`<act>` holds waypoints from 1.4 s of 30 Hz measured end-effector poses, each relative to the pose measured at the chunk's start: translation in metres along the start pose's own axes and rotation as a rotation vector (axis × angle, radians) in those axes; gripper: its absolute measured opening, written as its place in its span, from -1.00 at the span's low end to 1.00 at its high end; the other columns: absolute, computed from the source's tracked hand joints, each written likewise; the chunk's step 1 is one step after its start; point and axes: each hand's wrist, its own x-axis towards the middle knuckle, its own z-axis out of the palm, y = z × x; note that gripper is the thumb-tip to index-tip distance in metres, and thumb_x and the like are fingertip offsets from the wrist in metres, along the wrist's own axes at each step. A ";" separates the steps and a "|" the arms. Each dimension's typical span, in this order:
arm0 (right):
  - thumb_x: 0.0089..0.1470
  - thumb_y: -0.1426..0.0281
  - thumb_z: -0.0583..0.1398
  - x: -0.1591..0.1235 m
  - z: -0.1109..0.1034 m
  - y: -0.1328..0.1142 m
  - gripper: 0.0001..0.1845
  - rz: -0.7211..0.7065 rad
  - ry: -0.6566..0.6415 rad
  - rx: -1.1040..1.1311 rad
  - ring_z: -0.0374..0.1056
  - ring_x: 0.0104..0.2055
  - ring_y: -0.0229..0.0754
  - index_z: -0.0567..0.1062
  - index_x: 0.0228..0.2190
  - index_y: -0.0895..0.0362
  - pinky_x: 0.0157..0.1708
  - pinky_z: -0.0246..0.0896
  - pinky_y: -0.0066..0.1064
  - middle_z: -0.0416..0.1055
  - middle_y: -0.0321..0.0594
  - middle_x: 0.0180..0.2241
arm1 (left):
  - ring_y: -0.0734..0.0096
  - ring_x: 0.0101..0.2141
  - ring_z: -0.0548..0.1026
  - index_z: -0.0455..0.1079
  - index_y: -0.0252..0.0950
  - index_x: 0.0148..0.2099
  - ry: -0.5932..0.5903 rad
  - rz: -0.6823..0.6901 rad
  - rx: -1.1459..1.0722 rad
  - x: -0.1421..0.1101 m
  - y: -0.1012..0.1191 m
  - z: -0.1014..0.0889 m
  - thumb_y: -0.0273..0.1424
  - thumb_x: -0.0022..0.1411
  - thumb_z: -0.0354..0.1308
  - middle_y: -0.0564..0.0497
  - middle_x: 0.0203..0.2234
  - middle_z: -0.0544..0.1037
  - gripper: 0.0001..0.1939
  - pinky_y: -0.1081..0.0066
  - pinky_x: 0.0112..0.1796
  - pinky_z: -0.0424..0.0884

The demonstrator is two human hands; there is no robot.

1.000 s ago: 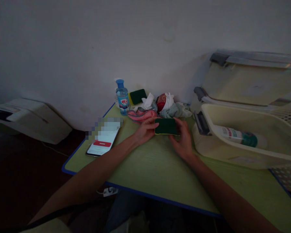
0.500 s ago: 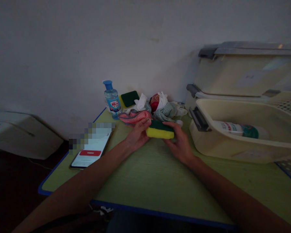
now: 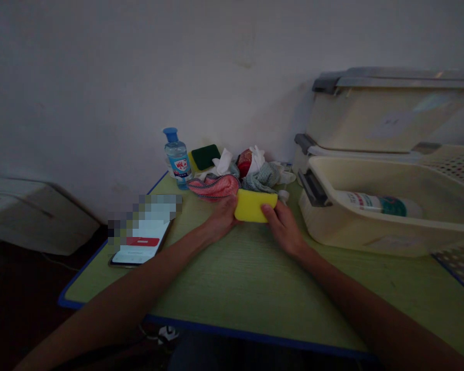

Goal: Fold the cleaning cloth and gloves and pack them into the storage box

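- Left hand (image 3: 223, 215) and right hand (image 3: 284, 226) clamped on one yellow sponge (image 3: 252, 205) — opposite ends.
- Behind: one green-and-yellow scouring sponge (image 3: 205, 157).
- Held sponge: broad face toward wearer — long axis left-right.

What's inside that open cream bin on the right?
A white-and-green bottle lies on its side in the cream bin. Its near wall hides the space just behind it; anything low there cannot be seen.

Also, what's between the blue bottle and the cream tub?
Head view: green-yellow sponge, pink cloth, white items, grey cloth, red item; nearer, left hand and right hand holding a yellow sponge.
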 end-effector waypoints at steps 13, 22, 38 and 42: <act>0.02 -0.09 0.04 0.008 -0.001 0.015 -0.53 0.173 0.069 0.287 0.11 -0.67 -0.31 0.25 -0.52 0.07 -0.73 0.04 -0.46 0.15 -0.37 -0.65 | 0.65 -0.57 0.36 0.50 -0.28 -0.21 -0.025 -0.071 -0.093 0.000 0.012 0.005 -0.26 -0.28 0.44 0.03 -0.43 0.52 -0.50 0.61 -0.62 0.22; -0.06 0.15 0.23 0.006 -0.006 0.009 -0.34 0.093 -0.111 0.277 0.37 -0.42 -0.23 0.13 0.05 -0.04 -0.42 0.33 -0.34 0.42 -0.25 -0.27 | 0.67 -0.62 0.29 0.51 -0.33 -0.35 0.212 0.053 -0.096 0.004 0.010 0.004 -0.22 -0.26 0.41 0.09 -0.58 0.47 -0.61 0.60 -0.63 0.18; -0.11 0.38 0.24 0.008 -0.007 0.017 -0.51 -0.067 0.060 0.160 0.31 -0.02 -0.12 0.20 -0.12 0.01 -0.13 0.31 -0.22 0.25 -0.11 0.03 | 0.27 -0.17 0.41 0.32 -0.21 0.09 0.051 0.461 0.545 -0.004 0.007 -0.004 -0.41 -0.15 0.35 -0.13 0.06 0.34 -0.33 0.45 -0.34 0.34; -0.10 0.43 0.22 0.007 -0.007 0.018 -0.47 -0.099 0.036 0.121 0.29 0.02 -0.10 0.15 -0.08 0.01 -0.13 0.31 -0.19 0.25 -0.07 0.04 | 0.38 -0.31 0.43 0.30 -0.25 0.05 0.144 0.490 0.563 -0.001 0.006 -0.002 -0.50 -0.16 0.32 -0.09 -0.12 0.47 -0.35 0.47 -0.39 0.32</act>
